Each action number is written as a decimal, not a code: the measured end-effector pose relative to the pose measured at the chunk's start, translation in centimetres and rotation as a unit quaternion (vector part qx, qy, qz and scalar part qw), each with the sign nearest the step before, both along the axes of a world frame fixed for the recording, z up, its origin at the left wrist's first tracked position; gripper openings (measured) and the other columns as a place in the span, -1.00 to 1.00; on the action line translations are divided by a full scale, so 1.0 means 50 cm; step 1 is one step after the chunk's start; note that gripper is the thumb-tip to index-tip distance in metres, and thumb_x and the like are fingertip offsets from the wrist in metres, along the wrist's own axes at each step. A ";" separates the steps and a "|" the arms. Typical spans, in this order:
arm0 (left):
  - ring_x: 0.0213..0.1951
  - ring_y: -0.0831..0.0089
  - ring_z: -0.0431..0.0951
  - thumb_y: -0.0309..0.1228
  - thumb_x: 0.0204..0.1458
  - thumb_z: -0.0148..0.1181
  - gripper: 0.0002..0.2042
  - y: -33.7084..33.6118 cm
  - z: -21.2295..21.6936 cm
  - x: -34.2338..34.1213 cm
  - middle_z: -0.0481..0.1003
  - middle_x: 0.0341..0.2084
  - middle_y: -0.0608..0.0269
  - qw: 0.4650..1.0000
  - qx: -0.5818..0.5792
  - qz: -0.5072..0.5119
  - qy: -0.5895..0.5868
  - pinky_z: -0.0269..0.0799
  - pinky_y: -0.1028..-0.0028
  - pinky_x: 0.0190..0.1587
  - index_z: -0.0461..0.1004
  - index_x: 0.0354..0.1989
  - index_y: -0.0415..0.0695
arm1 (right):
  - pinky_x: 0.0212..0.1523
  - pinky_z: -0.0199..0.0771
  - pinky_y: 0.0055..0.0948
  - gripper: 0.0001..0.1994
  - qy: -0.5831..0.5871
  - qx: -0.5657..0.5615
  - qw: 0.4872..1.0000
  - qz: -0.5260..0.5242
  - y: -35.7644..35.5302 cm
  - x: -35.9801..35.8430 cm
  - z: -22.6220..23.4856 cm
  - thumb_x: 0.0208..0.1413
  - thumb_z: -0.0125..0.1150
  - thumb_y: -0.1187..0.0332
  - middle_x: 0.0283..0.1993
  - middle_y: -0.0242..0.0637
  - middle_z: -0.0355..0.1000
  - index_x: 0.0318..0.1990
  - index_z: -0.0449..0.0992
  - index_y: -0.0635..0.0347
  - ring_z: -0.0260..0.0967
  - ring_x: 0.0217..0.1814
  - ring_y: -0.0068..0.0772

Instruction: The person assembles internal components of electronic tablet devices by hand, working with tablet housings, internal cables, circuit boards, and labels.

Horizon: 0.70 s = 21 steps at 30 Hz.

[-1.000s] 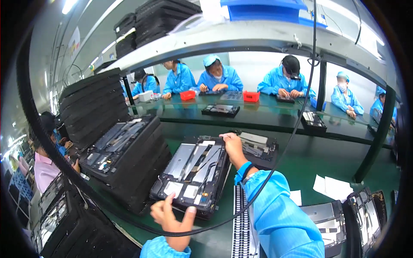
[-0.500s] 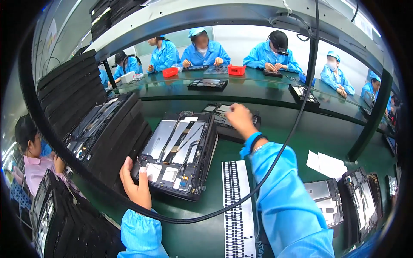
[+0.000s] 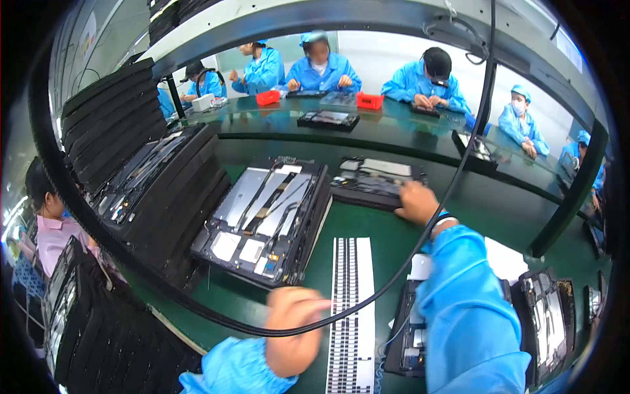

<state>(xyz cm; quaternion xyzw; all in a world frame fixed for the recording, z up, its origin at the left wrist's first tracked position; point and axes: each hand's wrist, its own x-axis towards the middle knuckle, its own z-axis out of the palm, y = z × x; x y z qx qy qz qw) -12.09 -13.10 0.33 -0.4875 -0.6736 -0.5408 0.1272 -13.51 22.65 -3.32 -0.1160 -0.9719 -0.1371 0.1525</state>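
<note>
The half-curled left hand [image 3: 292, 326] points over the white sheet [image 3: 351, 289], the bent-fingered right hand [image 3: 420, 202] is at the black tray [image 3: 367, 186] beyond that sheet, both grips unclear, and stacked trays [image 3: 244, 200] lie left of the sheet.

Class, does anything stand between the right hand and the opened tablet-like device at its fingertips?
Nothing visible does: the right hand is at the right end of the opened tablet-like device, contact unclear. The black cable crosses the view, but not between them.
</note>
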 end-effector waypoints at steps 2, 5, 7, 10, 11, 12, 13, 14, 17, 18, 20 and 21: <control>-0.40 0.22 0.43 -0.70 -0.22 -0.02 -0.82 0.052 0.021 0.002 0.39 -0.49 0.08 0.965 -0.115 -0.180 -0.150 0.33 0.39 -0.35 0.41 -0.39 -0.27 | -0.18 0.38 -0.28 -0.57 -0.045 -0.021 0.997 -0.063 0.022 0.065 0.028 -0.34 0.31 0.19 -0.28 -0.05 0.31 -0.35 0.41 0.34 0.29 -0.18 -0.07; -0.42 0.38 0.42 -0.61 -0.15 -0.01 -0.86 0.191 0.013 -0.014 0.40 -0.52 0.15 0.981 -0.077 -0.175 -0.040 0.32 0.49 -0.37 0.43 -0.38 -0.27 | -0.21 0.38 -0.22 -0.68 0.039 -0.032 0.997 -0.066 0.061 0.148 0.028 -0.35 0.27 0.25 -0.32 -0.09 0.31 -0.43 0.43 0.27 0.28 -0.18 -0.05; -0.33 0.38 0.46 -0.54 -0.17 0.07 -0.79 0.282 -0.019 -0.085 0.45 -0.44 0.18 0.981 -0.134 -0.121 -0.067 0.34 0.52 -0.28 0.44 -0.29 -0.24 | -0.20 0.37 -0.22 -0.68 0.056 -0.085 0.993 -0.054 0.069 0.123 -0.015 -0.35 0.27 0.25 -0.32 -0.09 0.31 -0.43 0.42 0.28 0.28 -0.17 -0.05; -0.20 0.06 0.38 -0.33 -0.16 0.05 -0.67 0.412 -0.065 -0.191 0.39 -0.31 -0.11 0.984 -0.073 0.037 -0.160 0.27 0.28 -0.10 0.41 -0.24 -0.30 | -0.16 0.32 -0.28 -0.66 0.088 -0.252 0.959 -0.092 0.064 0.122 0.019 -0.31 0.25 0.21 -0.28 -0.04 0.32 -0.43 0.43 0.31 0.28 -0.17 -0.03; -0.14 0.00 0.33 -0.28 -0.13 0.04 -0.59 0.425 -0.057 -0.198 0.35 -0.23 -0.16 0.979 -0.092 0.121 -0.134 0.22 0.25 -0.05 0.33 -0.17 -0.38 | -0.12 0.31 -0.28 -0.64 0.147 -0.261 0.943 -0.146 0.072 0.116 0.012 -0.26 0.22 0.16 -0.23 -0.02 0.31 -0.40 0.44 0.29 0.26 -0.14 -0.01; -0.12 0.00 0.31 -0.22 -0.12 0.06 -0.51 0.457 -0.093 -0.241 0.32 -0.20 -0.16 0.972 -0.127 0.162 -0.117 0.21 0.24 -0.03 0.27 -0.10 -0.39 | -0.09 0.29 -0.27 -0.62 0.205 -0.269 0.921 -0.195 0.078 0.109 0.000 -0.22 0.19 0.11 -0.17 -0.01 0.31 -0.36 0.45 0.28 0.25 -0.10 0.01; -0.10 0.00 0.30 -0.20 -0.13 0.07 -0.48 0.491 -0.128 -0.262 0.32 -0.20 -0.15 0.965 -0.152 0.158 -0.145 0.20 0.24 -0.02 0.25 -0.08 -0.38 | -0.05 0.26 -0.24 -0.58 0.175 -0.274 0.906 -0.270 0.095 0.110 -0.014 -0.19 0.16 0.06 -0.13 0.00 0.29 -0.31 0.45 0.27 0.22 -0.06 0.04; -0.08 0.00 0.29 -0.18 -0.14 0.08 -0.45 0.514 -0.149 -0.265 0.32 -0.19 -0.15 0.957 -0.177 0.154 -0.174 0.19 0.24 -0.02 0.22 -0.06 -0.38 | -0.02 0.23 -0.20 -0.54 0.143 -0.277 0.886 -0.344 0.104 0.114 -0.023 -0.15 0.12 0.01 -0.08 0.01 0.27 -0.26 0.45 0.26 0.19 -0.02 0.06; -0.07 0.03 0.27 -0.25 -0.19 0.13 -0.44 0.512 -0.155 -0.250 0.29 -0.17 -0.10 0.971 -0.142 0.159 -0.107 0.14 0.21 0.01 0.20 -0.03 -0.35 | -0.06 0.26 -0.20 -0.44 0.185 -0.315 0.865 -0.344 0.129 0.107 -0.064 -0.17 0.13 -0.01 -0.14 0.05 0.30 -0.21 0.40 0.40 0.25 -0.08 0.04; -0.07 0.03 0.24 -0.30 -0.21 0.15 -0.44 0.511 -0.146 -0.249 0.27 -0.16 -0.08 0.974 -0.108 0.148 -0.131 0.12 0.21 0.02 0.19 -0.01 -0.33 | -0.10 0.30 -0.22 -0.44 0.244 -0.338 0.853 -0.315 0.137 0.110 -0.063 -0.18 0.16 0.00 -0.20 0.07 0.33 -0.22 0.39 0.42 0.30 -0.14 0.03; -0.06 0.02 0.20 -0.35 -0.22 0.16 -0.44 0.506 -0.119 -0.229 0.24 -0.14 -0.09 0.982 -0.030 0.138 -0.123 0.09 0.20 0.02 0.18 0.00 -0.31 | -0.17 0.33 -0.27 -0.47 0.285 -0.355 0.843 -0.286 0.137 0.123 -0.049 -0.19 0.20 0.06 -0.25 0.04 0.36 -0.24 0.39 0.44 0.34 -0.22 -0.05; -0.05 0.01 0.16 -0.40 -0.24 0.17 -0.44 0.495 -0.097 -0.219 0.21 -0.13 -0.09 0.984 0.040 0.134 -0.108 0.07 0.20 0.02 0.18 0.01 -0.30 | -0.24 0.35 -0.33 -0.50 0.326 -0.382 0.827 -0.254 0.123 0.124 -0.028 -0.21 0.25 0.13 -0.31 0.02 0.39 -0.26 0.39 0.46 0.37 -0.30 -0.12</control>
